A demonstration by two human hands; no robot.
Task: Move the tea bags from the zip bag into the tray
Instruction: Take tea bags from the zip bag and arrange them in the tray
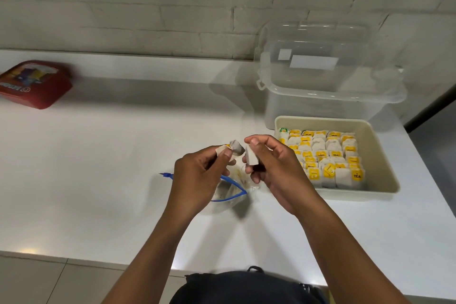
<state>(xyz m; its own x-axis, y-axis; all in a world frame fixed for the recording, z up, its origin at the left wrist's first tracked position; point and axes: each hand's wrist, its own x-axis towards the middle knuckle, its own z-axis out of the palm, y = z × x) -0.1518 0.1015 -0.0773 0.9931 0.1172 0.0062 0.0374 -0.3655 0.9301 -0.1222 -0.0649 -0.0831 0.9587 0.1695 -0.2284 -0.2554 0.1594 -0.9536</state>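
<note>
My left hand (197, 177) pinches a tea bag (235, 147) with a yellow tag, held above the table. My right hand (274, 168) grips a second tea bag (250, 158) close beside it. Below both hands a clear zip bag (229, 192) with a blue seal lies open on the white table, partly hidden by my left hand. To the right sits a beige tray (375, 155) filled with several rows of tea bags (328, 155) with yellow tags.
A clear plastic box with a lid (328, 74) stands behind the tray by the brick wall. A red packet (34, 84) lies at the far left. The white table (111, 155) has its front edge near my body.
</note>
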